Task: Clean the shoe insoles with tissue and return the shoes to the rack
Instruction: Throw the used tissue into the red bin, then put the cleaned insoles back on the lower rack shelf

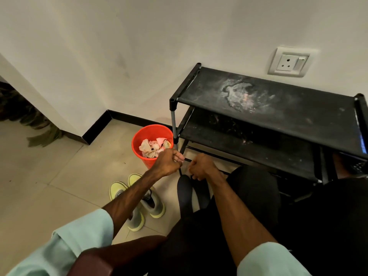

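As left hand [169, 163] curls, right hand [201, 168], perhaps one insole [184, 196], two shoes [157, 208]

Dim warm indoor light, soft shadows, wide-angle bending at edges, slight blur

open floor [49, 186] lies to the left, beyond the yellow-soled shoes [156, 206]. the orange bin [137, 136] stands just beside the rack [278, 108] corner post, closing that gap. the rack's two upper shelves offer flat room; a dark-clad knee [254, 188] crowds its lowest tier.
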Available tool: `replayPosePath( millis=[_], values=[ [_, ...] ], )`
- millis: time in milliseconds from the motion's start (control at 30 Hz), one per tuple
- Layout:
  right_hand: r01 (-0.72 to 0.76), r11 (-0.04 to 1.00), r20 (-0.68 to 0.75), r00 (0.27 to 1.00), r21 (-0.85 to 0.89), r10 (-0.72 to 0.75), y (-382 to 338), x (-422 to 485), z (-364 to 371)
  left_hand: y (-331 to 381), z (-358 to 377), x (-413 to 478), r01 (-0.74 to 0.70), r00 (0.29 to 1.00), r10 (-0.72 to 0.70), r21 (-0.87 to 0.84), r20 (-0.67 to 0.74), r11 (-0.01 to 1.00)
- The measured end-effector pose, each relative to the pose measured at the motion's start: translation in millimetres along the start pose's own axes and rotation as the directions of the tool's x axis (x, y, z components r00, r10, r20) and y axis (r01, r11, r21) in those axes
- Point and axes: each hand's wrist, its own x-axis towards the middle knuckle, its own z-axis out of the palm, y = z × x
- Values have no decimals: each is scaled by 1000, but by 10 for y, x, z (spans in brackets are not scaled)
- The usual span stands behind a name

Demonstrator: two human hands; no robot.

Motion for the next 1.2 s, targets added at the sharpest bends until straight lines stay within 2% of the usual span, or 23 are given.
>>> replayPosePath(
  millis=[133,600,767,933,1067,1200],
  values=[
    [24,1000,-32,999,6,-24,17,-31,31,31,11,-36,-3,1000,3,2,-11,1000],
    [-28,1000,-30,999,12,28,62,60,27,0,92,-14,52,998,-52,-4,19,999],
    [-122,992,10,993,35,122,284,168,-66,-62,159,90,112,987,-111,0,118,994],
    [-252,966,46,967,63,250,616,358,-103,-190,429,288,222,933,-226,49,282,974],
    [-329,944,12,944,-7,329,927,616,138,-316,694,437,341,839,-349,95,417,935],
    [-466,885,73,883,8,464,1137,920,600,-591,909,580,435,765,-475,195,434,879]
  ],
)
